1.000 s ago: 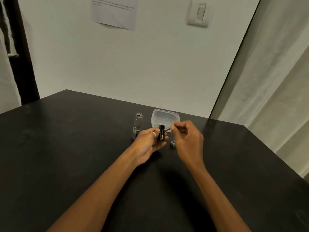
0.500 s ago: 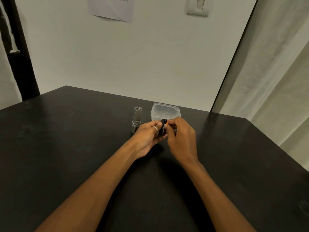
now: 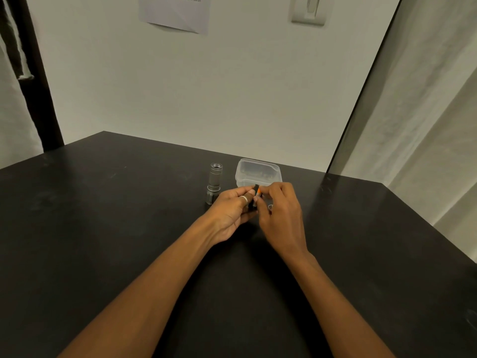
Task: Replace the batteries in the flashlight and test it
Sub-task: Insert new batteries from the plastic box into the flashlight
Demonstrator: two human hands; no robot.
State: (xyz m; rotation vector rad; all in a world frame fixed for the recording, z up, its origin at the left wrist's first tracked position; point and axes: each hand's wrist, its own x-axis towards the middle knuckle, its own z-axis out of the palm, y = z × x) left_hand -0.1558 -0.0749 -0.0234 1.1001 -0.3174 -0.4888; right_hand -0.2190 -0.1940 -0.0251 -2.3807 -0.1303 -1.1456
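Left hand (image 3: 232,210): closed around black battery holder (image 3: 252,202). Right hand (image 3: 280,210): pinching an orange-tipped battery (image 3: 258,191) against the holder. Step, judged: loading batteries; next needs correct polarity and firm seating. Flashlight body (image 3: 213,182): upright on table (image 3: 103,215), left. Plastic tub (image 3: 258,171) behind: contents unclear.

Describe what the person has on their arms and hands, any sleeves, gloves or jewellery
Both forearms are bare right to the bottom of the picture: no sleeves, no gloves, no watch or bracelet in view. The left hand wears one plain silver-coloured ring on a finger. The right hand shows no ring or other jewellery on the parts that can be seen.
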